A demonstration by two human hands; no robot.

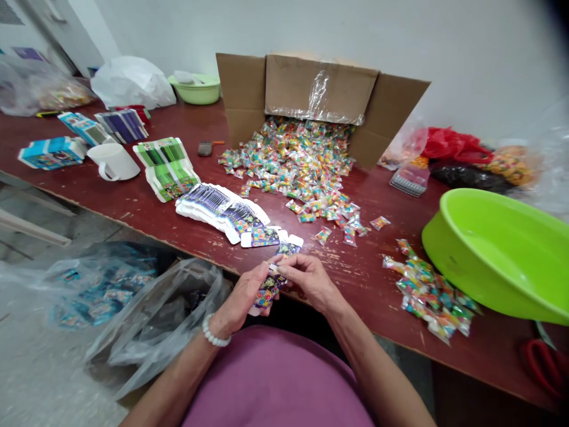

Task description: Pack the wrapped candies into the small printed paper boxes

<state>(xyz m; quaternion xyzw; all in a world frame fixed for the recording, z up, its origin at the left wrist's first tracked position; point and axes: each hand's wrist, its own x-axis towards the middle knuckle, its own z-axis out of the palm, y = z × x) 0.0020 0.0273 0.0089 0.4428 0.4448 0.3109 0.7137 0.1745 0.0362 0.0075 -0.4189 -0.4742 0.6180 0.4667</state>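
Close to my body, at the table's front edge, my left hand (pixel 246 292) is wrapped round a small printed purple carton (pixel 268 290). The fingers of my right hand (pixel 307 279) pinch the white flap at its upper end. Just beyond my hands lie a couple of flat purple cartons (pixel 265 236). To their left a fanned stack of purple cartons (pixel 217 204) rests on the table, beside a stack of green cartons (pixel 166 169). Wrapped candies (pixel 302 166) spill out of an open cardboard box (pixel 320 89) behind.
A lime-green basin (pixel 502 255) stands at the right, with a small heap of wrapped candies (pixel 429 290) beside it. Red-handled scissors (pixel 544 365) lie near the right front edge. A white mug (pixel 113 161) is at the left. Below the table sits an open plastic bag (pixel 164 332).
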